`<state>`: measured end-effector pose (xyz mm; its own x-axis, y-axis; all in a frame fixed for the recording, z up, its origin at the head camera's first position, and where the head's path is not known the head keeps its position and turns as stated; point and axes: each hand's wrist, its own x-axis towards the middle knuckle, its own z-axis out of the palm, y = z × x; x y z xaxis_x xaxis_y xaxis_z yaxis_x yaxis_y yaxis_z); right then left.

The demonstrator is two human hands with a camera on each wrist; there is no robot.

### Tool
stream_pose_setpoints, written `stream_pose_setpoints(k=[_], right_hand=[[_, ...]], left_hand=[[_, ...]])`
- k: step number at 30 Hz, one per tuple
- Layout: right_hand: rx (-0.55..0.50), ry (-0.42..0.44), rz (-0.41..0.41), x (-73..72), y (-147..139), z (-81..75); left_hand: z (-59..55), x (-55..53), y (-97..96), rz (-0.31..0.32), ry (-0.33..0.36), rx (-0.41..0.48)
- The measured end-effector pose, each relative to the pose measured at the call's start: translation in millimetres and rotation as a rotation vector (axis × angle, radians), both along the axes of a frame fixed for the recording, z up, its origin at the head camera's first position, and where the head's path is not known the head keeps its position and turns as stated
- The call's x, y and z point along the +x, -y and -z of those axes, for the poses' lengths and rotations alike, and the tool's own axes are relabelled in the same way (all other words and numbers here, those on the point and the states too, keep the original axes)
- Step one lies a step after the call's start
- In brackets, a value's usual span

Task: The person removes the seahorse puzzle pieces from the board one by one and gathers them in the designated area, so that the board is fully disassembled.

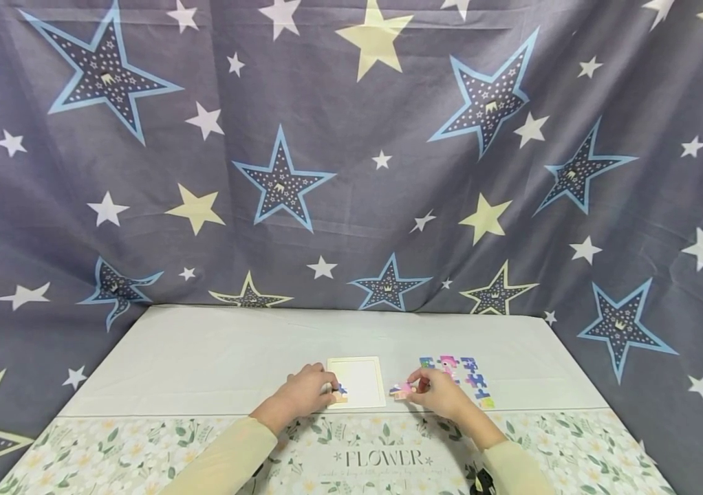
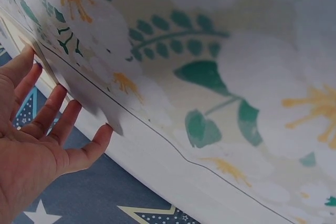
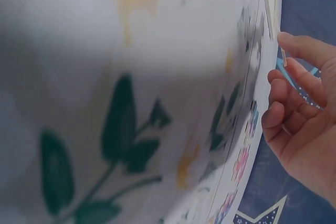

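Note:
A square white puzzle tray (image 1: 362, 381) lies on the table, with a jigsaw piece (image 1: 340, 394) in its near left corner. My left hand (image 1: 307, 390) is at the tray's left edge, its fingertips at that piece. In the left wrist view, the fingers (image 2: 65, 109) are spread and loosely bent along the tray. My right hand (image 1: 441, 392) pinches a pink and blue jigsaw piece (image 1: 399, 392) between thumb and fingers, just right of the tray. The right wrist view shows the pinched piece (image 3: 284, 57) edge-on, as a thin sliver.
Several loose jigsaw pieces (image 1: 475, 379) lie to the right, partly behind my right hand. A flowered cloth (image 1: 382, 457) with lettering covers the near part of the white table (image 1: 234, 344). A grey star-patterned curtain (image 1: 339, 151) hangs behind and at both sides.

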<state>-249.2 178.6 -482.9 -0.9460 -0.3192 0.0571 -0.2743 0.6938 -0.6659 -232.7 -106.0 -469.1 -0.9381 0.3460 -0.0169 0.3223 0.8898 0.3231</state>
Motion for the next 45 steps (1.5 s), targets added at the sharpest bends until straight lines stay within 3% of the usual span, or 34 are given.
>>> stream_pose_setpoints(k=[19, 31, 45], right_hand=[[-0.007, -0.005, 0.063, 4.1, -32.8, -4.5], [-0.033, 0.005, 0.033, 4.0, -53.5, -1.5], [0.007, 0.009, 0.117, 9.9, -67.8, -0.4]], left_hand=[[1.2, -1.2, -0.5, -0.001, 0.003, -0.006], [4.0, -4.9, 0.3, -0.015, 0.015, -0.008], [2.7, -2.3, -0.6, -0.008, 0.011, -0.002]])
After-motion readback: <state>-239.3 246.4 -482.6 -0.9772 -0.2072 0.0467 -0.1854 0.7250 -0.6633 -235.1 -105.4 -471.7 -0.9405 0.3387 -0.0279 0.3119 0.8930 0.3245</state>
